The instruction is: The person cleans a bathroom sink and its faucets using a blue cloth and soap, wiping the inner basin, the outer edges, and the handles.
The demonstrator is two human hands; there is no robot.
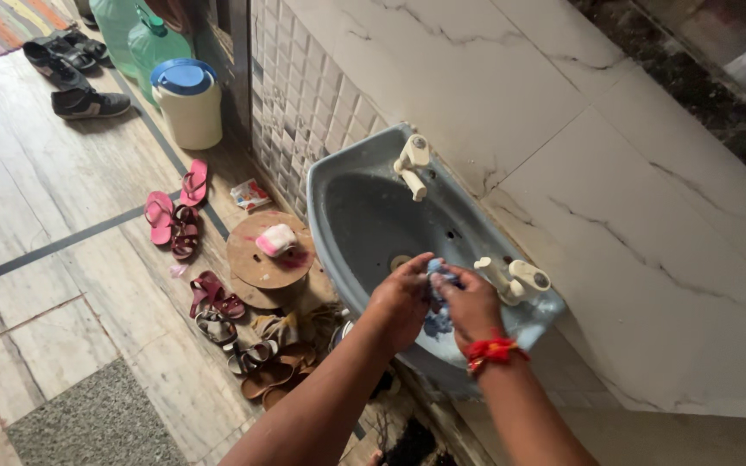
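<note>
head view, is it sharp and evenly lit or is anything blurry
Head view: soft even daylight, no harsh glare; the basin and sandals are fairly sharp; the hands, left and right, and the blue cloth look slightly smeared; the frame is strongly tilted.

Pink sandals (170, 216), lidded tub (188, 102) (perhaps plastic), black shoes (88, 103)

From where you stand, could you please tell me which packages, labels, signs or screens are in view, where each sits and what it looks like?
Small packet: flat on the floor by the tiled wall, left of the blue-grey sink; roughly rectangular, white with red and other colours.
Label on the green water bottle: top left, behind the cream container with a blue lid; too small to make out.
Signs and screens: none in view.
</note>
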